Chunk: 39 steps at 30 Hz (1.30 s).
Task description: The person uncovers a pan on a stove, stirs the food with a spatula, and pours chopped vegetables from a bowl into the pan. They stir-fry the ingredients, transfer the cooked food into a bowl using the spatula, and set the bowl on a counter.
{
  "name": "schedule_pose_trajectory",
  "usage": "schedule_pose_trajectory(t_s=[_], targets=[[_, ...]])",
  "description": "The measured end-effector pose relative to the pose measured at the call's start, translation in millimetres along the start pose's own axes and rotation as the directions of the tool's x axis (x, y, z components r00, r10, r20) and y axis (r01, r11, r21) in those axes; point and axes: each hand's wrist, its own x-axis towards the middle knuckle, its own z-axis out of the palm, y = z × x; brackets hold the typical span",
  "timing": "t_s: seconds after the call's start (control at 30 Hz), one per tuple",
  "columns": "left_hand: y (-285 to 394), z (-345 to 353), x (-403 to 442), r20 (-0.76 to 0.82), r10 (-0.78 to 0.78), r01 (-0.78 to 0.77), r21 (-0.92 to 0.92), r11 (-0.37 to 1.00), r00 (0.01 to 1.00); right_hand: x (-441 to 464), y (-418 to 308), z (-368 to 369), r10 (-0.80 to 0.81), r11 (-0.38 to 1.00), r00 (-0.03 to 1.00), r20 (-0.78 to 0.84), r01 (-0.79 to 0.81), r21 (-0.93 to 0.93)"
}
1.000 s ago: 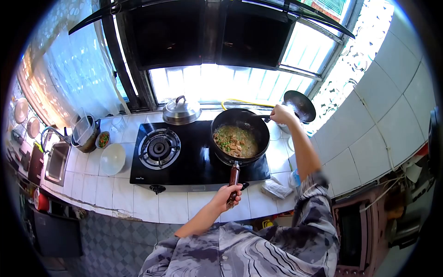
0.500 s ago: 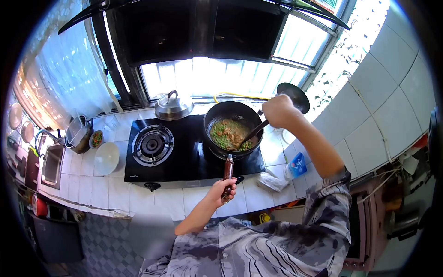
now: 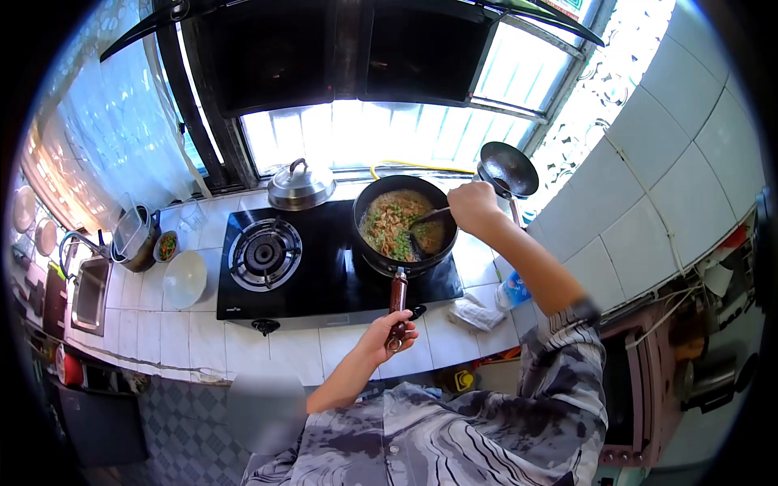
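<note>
A dark wok [image 3: 365, 194] sits on the right burner of the black stove [image 3: 324, 279]. In it lies food [image 3: 391, 224] with green peas, brownish pieces and some liquid. My left hand [image 3: 389, 334] is closed around the wok's reddish-brown handle [image 3: 398, 296], which points toward me. At the wok's right rim my right hand [image 3: 474, 207] grips a dark spatula [image 3: 433, 214]. The spatula slants down to the left, its blade in the food.
A metal lid [image 3: 301, 188] stands behind the stove, near the bare left burner [image 3: 265, 252]. Left are a white bowl [image 3: 185, 279], a small bowl of chopped vegetables [image 3: 167, 246] and a sink [image 3: 90, 296]. A small dark pan [image 3: 509, 169] stands behind right.
My right hand has swung over and down to the wok's right side with the spatula, and the food has been stirred about. My left hand keeps its hold on the handle.
</note>
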Motion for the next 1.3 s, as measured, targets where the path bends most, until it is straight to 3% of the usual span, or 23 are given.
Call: schedule_pose_trajectory(t_s=[0.17,0.23,0.4,0.5,0.67,0.83,0.93,1.03,1.1,1.13,1.17,1.2,1.23,1.3], targets=[[-2.4,-1.6,3.8,0.064,-0.004,0.006,-0.031,0.999,0.998,-39.7,-18.1,-46.5,-0.121,0.993,0.974,0.192,0.122,0.007],[-3.4,-3.5,5.6,0.121,0.007,-0.001,-0.049,0.999,0.993,-46.1,-38.1,-32.5,-0.197,0.980,0.973,0.123,0.195,0.027],[-3.6,-0.8,3.9,0.146,0.016,-0.001,-0.098,0.995,0.989,-6.6,-64.3,37.9,-0.049,0.997,0.999,-0.018,0.050,0.057],[-3.0,0.3,2.4,0.136,0.011,0.005,-0.116,0.993,0.991,4.4,-48.4,41.4,0.067,0.998,0.995,-0.076,-0.068,-0.002],[-3.1,0.2,2.9,0.164,0.016,0.009,-0.147,0.989,0.986,-36.7,-22.3,-18.2,0.061,0.989,0.995,0.077,-0.049,-0.143],[-3.5,-1.4,3.1,0.185,0.009,0.023,-0.166,0.986,0.983,-33.7,-33.4,7.1,0.000,1.000,0.989,0.145,0.003,-0.020],[-4.2,-1.6,1.7,0.184,0.015,0.014,-0.152,0.988,0.983,-15.3,-35.6,38.5,0.080,0.997,0.994,-0.079,-0.078,0.028],[0.6,1.9,-3.6,0.155,0.001,0.024,-0.156,0.987,0.988,-12.9,-19.0,27.8,0.144,0.989,0.988,-0.049,-0.142,0.038],[2.8,10.1,-12.4,-0.109,0.096,-0.090,0.058,0.994,0.989,-13.1,-10.4,10.7,0.152,0.987,0.988,0.037,-0.154,0.046],[-1.3,5.8,-8.2,-0.111,0.093,-0.087,0.057,0.995,0.989,-11.3,-6.4,8.5,0.177,0.984,0.979,0.099,-0.179,0.014],[-7.9,-2.6,-0.8,-0.196,0.518,-0.462,0.269,0.845,0.832,-9.6,-2.2,8.3,0.204,0.979,0.966,0.162,-0.204,-0.018],[-11.0,-8.7,2.6,-0.173,0.844,-0.702,0.486,0.521,0.507,-4.4,1.6,16.5,0.214,0.976,0.960,0.182,-0.219,0.003],[2.7,4.2,-23.3,-0.017,0.872,-0.754,0.493,0.434,0.490,1.6,4.6,27.4,0.214,0.976,0.959,0.186,-0.219,0.006],[38.0,39.6,-98.7,0.360,0.824,-0.849,0.466,0.248,0.438,13.9,7.8,50.8,0.230,0.949,0.957,0.174,-0.260,0.179]])
